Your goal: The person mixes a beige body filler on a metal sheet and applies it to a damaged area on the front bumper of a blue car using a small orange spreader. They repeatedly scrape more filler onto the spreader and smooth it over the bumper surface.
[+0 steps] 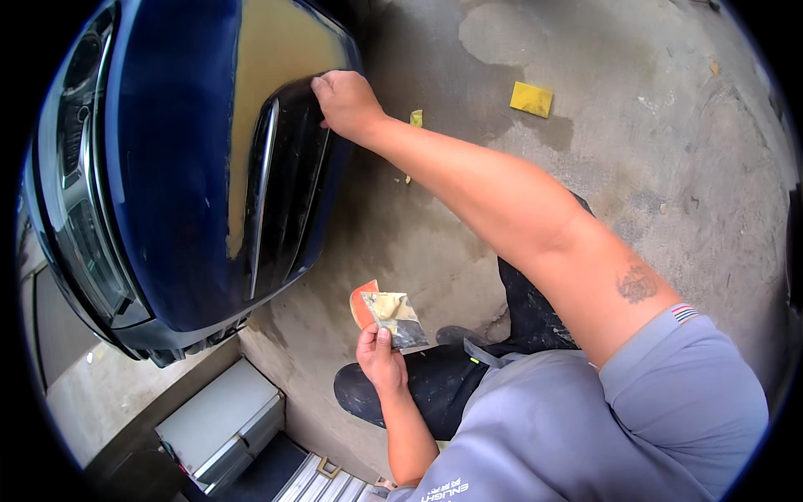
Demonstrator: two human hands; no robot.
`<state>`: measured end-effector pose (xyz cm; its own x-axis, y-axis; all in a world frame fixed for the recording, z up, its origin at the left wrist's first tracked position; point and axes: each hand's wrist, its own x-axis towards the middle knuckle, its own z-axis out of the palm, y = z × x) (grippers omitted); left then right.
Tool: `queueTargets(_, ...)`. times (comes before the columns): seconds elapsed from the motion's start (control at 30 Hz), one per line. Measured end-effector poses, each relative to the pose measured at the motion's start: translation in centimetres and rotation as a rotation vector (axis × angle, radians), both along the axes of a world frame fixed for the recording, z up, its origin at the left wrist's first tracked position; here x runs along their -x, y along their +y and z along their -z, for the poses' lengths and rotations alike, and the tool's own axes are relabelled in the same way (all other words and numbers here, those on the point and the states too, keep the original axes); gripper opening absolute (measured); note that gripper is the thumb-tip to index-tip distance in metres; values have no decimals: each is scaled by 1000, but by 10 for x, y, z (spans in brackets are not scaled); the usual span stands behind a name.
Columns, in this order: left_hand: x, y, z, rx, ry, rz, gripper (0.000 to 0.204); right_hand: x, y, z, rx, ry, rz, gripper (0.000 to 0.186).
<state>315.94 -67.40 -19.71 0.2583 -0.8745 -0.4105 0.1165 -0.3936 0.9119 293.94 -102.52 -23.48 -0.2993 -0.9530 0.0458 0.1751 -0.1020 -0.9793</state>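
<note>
While R hand [345,105] is touching blue bumper [171,167], upper L of frame, grip unclear, L hand [381,361] is pinching smeared sheet [401,316] & orange piece [360,306], lower ctr, prob. light, bendy, best held by edges.

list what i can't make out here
Head view, right hand: its back hides the palm; anything held can't be told.
Head view, orange spreader: partly covered by the putty-smeared plate in the left hand.
Head view, blue bumper: cut off by the top edge.
Head view, ribbed silver case: cut off by the lower edge.
</note>
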Motion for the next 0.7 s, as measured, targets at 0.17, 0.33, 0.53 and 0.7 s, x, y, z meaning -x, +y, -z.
queueTargets(0.17, -6, 11, 0, 23, 0, -22, 18, 6, 17, -21, -76, 217, -81, 35)
queueTargets(0.33, -4, 12, -2, 52, 29, -45, 18, 31, 77, -78, -136, 695, -407, 23)
queueTargets(0.53, -6, 9, -3, 74, 60, 7, 15, 130, 201, -50, -187, 1013, -482, 25)
queueTargets(0.7, -10, -1, -5, 102, 104, 82, 15, 209, 336, -52, -438, 511, -540, 66)
